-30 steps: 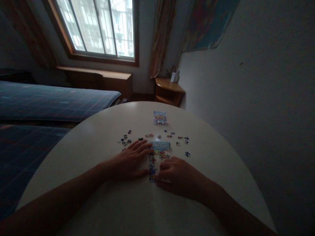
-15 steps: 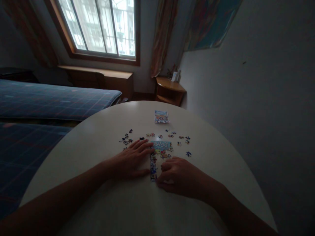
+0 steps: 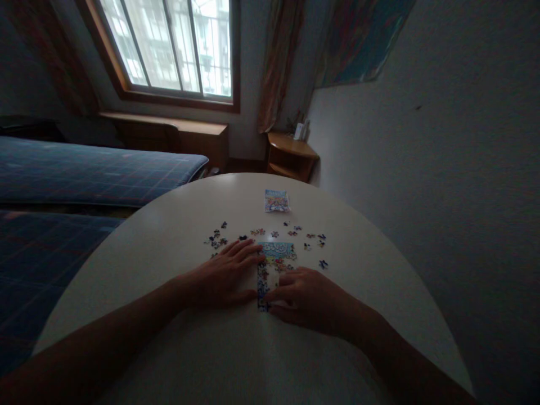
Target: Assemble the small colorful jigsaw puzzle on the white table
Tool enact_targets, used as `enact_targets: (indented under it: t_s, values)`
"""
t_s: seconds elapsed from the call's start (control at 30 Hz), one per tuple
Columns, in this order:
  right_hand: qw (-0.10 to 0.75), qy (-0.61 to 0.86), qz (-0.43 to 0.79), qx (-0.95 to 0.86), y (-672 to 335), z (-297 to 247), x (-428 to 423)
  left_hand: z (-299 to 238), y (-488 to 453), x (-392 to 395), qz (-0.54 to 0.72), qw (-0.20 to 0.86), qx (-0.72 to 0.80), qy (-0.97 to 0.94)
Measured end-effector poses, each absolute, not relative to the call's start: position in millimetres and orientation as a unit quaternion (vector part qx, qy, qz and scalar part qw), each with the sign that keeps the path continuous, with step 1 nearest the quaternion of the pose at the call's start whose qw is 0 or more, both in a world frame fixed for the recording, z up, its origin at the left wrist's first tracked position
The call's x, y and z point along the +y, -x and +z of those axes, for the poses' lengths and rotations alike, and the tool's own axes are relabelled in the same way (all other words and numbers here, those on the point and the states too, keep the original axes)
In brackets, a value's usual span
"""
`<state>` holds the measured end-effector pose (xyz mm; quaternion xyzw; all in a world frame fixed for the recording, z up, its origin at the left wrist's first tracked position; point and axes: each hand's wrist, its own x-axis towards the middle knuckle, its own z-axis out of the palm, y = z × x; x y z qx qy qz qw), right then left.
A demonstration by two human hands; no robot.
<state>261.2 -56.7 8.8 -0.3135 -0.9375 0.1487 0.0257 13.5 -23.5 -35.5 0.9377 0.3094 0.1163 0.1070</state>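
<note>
Head view — left hand: fingers extended, fingertips at the upper left of the part-joined puzzle, on the white table. Right hand: fingers curled at its lower strip; whether gripping, cannot tell. Advisable — steady the sheet, press gently.

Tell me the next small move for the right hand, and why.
Probably press down gently with the right hand at the lower end of the joined puzzle strip: its fingertips are there, while the left hand lies flat with fingertips near the strip's upper end.
</note>
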Motion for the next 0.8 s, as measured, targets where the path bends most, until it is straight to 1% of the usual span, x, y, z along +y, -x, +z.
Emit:
enact_targets:
  t_s: [0.8]
  values:
    - [0.033,0.324,0.158,-0.932,-263.3,7.3,-53.3,-44.9,-11.9,-20.0,0.128,0.099,0.298,-0.941]
